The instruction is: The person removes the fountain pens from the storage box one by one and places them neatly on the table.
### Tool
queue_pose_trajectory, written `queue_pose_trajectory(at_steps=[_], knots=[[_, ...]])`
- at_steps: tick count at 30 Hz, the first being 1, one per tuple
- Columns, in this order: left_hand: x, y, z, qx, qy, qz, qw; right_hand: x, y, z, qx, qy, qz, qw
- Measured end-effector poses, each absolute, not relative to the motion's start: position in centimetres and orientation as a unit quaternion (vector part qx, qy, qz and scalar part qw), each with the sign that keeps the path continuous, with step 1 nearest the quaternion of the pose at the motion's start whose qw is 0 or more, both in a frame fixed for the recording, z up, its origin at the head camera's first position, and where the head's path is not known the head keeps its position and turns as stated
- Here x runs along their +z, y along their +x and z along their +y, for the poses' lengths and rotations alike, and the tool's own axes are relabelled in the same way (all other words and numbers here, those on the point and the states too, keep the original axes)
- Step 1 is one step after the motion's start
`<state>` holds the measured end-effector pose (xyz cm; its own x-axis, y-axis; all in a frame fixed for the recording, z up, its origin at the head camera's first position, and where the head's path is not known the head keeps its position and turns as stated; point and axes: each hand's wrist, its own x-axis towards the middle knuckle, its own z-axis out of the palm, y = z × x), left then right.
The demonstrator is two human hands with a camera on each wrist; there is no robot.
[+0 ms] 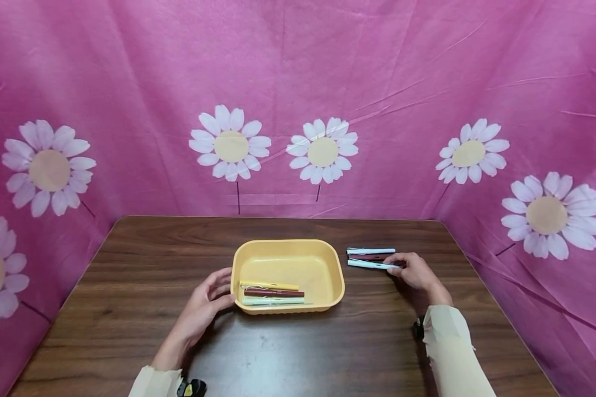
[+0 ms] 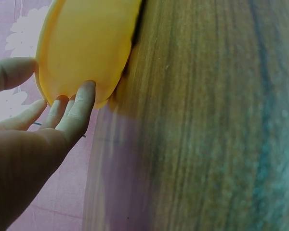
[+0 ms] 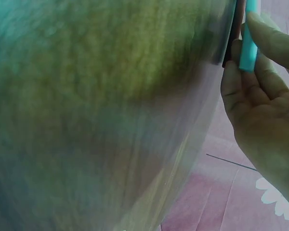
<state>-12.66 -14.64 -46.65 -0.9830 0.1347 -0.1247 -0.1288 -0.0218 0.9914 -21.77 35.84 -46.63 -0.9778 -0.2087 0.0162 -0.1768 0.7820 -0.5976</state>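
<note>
A yellow plastic tray (image 1: 288,263) stands on the table, holding a yellow pen (image 1: 270,286), a dark red pen (image 1: 274,293) and a pale green pen (image 1: 273,301) near its front wall. My left hand (image 1: 209,304) rests on the tray's left end, fingers and thumb spread against the outer wall in the left wrist view. To the right of the tray, my right hand (image 1: 414,271) pinches the end of a pale blue pen (image 3: 249,48) between thumb and fingers. Just behind it lie another dark red pen (image 1: 370,257) and a whitish pen (image 1: 372,251).
The dark wood-grain table (image 1: 298,353) runs back to a pink cloth (image 1: 298,66) printed with daisies, which also hangs at both sides. A black strap (image 1: 191,388) is on the left wrist, and another strap (image 1: 418,328) is on the right.
</note>
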Motion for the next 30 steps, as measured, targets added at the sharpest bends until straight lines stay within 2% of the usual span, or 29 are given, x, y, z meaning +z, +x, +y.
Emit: queue_pose_trajectory(at_steps=[8, 20, 30], knots=[[-46.8, -12.7, -14.5, 0.717, 0.001, 0.691, 0.095, -47.0, -21.7, 35.9, -0.289, -0.09, 0.953, 0.018], [-46.7, -12.8, -14.3, 0.716, 0.005, 0.692, 0.091, -46.1, -21.4, 35.5, -0.275, -0.051, 0.959, -0.043], [-46.6, -12.7, -14.7, 0.712, -0.002, 0.696, 0.092, -42.9, -20.5, 30.2, -0.379, -0.086, 0.915, -0.106]])
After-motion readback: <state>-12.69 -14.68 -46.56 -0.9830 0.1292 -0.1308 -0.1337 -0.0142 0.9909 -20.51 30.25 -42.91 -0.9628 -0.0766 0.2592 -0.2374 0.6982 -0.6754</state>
